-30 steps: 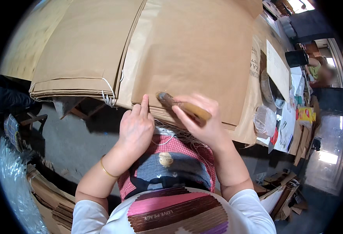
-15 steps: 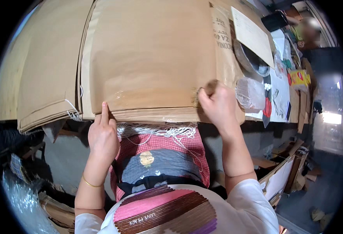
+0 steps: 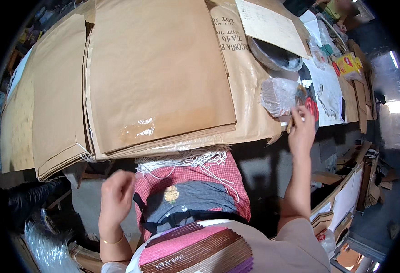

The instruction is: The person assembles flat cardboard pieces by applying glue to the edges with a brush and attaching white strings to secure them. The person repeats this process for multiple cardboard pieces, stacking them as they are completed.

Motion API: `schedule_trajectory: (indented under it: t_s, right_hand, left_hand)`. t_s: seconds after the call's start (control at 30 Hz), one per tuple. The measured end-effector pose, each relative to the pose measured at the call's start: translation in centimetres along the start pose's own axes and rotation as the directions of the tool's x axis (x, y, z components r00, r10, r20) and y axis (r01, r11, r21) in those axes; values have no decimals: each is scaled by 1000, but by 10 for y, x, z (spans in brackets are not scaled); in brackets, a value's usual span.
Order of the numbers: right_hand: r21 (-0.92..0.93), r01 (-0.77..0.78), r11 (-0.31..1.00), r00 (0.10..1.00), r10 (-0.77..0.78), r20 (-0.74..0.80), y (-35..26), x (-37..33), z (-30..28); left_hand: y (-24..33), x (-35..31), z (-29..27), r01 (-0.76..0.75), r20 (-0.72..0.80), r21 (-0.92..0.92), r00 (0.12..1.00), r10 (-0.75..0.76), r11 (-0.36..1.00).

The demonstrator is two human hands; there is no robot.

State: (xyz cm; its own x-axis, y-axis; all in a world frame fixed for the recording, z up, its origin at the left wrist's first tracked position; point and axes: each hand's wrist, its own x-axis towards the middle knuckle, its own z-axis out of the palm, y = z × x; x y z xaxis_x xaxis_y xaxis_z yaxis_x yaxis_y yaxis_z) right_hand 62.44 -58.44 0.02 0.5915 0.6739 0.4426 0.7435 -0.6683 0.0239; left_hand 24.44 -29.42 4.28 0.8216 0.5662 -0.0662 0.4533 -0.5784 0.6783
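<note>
A stack of brown kraft paper sheets (image 3: 163, 63) lies on the table, with a wet, glossy patch near its front left corner. Off to the right, my right hand (image 3: 301, 132) is closed around the handle of a brush. The brush's brown bristles (image 3: 301, 93) are beside a block wrapped in clear plastic (image 3: 278, 96) and red-handled scissors (image 3: 312, 108). My left hand (image 3: 117, 195) hovers off the table's front edge, touching no paper. Its fingers are curled in and slightly blurred, with nothing visible in them.
White strings (image 3: 186, 158) hang over my lap at the table edge. Another kraft stack (image 3: 59, 95) tied with string lies at the left. At right stand a grey bowl (image 3: 275, 55) partly under a written sheet (image 3: 272, 25) and a yellow packet (image 3: 347, 66).
My right hand has carried the brush from the paper's front right edge to the plastic-wrapped block. My left hand has lifted off the paper and drawn back toward me. The view has shifted.
</note>
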Motion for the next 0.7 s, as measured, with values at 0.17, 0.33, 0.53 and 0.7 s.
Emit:
schedule_trajectory:
  t_s: [0.17,0.33,0.53,0.7]
  right_hand:
    - [983,-32,182,893,-436,110,-203,-43,-19]
    - [914,-403,53,666,-668,332,-174,-33,-25]
    - [872,-346,345,891,-171,421,-104,43,-38]
    - [741,-520,424,786,-103,610,-104,52,50]
  left_hand:
    - [56,0,-3,-139,138,-330,971,194,934]
    - [36,-7,-39,-245,-44,38,968,247,969]
    - [-25,31,-61,-105,-274,48,955,114,993]
    - [-73,68,-21,-68,-227,15,971,70,998]
